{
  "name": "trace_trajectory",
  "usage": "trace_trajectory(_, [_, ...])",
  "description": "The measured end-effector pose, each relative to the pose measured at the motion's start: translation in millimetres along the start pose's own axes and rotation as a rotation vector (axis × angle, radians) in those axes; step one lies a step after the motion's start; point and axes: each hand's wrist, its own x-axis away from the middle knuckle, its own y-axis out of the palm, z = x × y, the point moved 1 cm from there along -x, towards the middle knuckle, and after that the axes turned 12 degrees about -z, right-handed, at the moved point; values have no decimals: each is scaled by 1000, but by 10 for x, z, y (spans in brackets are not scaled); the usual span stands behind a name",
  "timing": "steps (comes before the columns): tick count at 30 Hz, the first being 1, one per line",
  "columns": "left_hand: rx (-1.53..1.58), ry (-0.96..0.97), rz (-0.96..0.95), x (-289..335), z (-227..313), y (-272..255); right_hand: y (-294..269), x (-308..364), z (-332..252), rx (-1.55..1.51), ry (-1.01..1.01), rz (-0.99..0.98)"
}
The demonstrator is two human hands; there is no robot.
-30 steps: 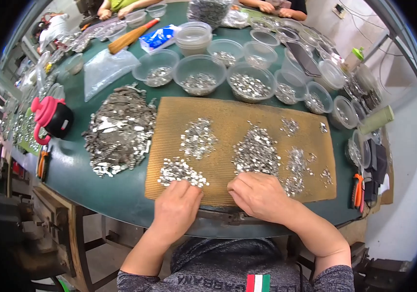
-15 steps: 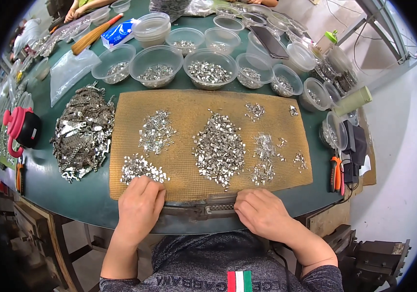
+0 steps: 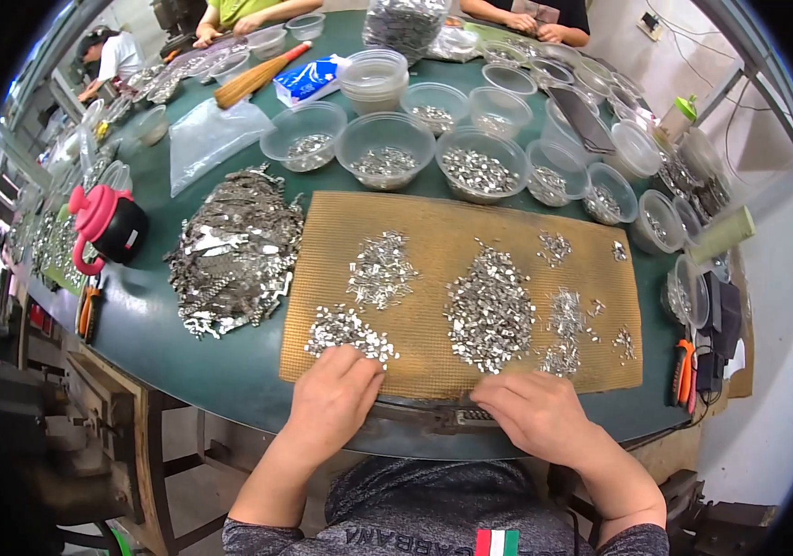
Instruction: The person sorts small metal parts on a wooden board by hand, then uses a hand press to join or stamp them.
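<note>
My left hand (image 3: 332, 398) is closed at the mat's near edge, its fingertips against a pile of small shiny metal pieces (image 3: 346, 329). What those fingers hold, if anything, is hidden. My right hand (image 3: 537, 412) has its fingers pressed together at the right end of a dark metal fixture (image 3: 420, 415) along the table's front edge. A short row of metal links (image 3: 476, 417) shows in the fixture beside those fingers; anything pinched there is too small to make out. On the tan ribbed mat (image 3: 415, 208) lie a large central heap of metal pieces (image 3: 491, 310) and several smaller piles.
Clear plastic bowls (image 3: 383, 139) of metal parts line the mat's far side. Left are a heap of metal links (image 3: 239, 250) and a black-and-pink pot (image 3: 105, 227). Orange-handled pliers (image 3: 682, 371) lie right, a phone (image 3: 582, 119) atop bowls. Other people's hands (image 3: 248, 23) work at the back.
The whole scene has shifted rightward and slightly down in the picture as my view turned left. Both hands stay near the same spots by the mat and the fixture, fingers still closed.
</note>
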Motion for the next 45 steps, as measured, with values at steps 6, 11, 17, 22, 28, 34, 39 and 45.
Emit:
trace_trajectory(6, [25,51,-29,20,-31,-39,279,-697,5,-67,-106,14])
trace_trajectory(11, [24,54,-22,8,-84,-28,462,-998,-37,53,-19,-63])
trace_trajectory(17, [13,48,-14,16,-93,-13,487,-1076,-84,88,54,-35])
trace_trajectory(22, [23,55,3,10,-63,34,445,-957,-9,88,11,-47])
trace_trajectory(28, [49,11,54,16,-22,73,86,-403,89,66,-62,43])
trace_trajectory(34, [113,78,91,-42,93,108,30,211,141,26,16,13])
trace_trajectory(39, [245,242,14,-157,390,253,101,399,94,23,44,16])
trace_trajectory(45, [253,405,-75,-220,727,519,240,454,15,153,84,94])
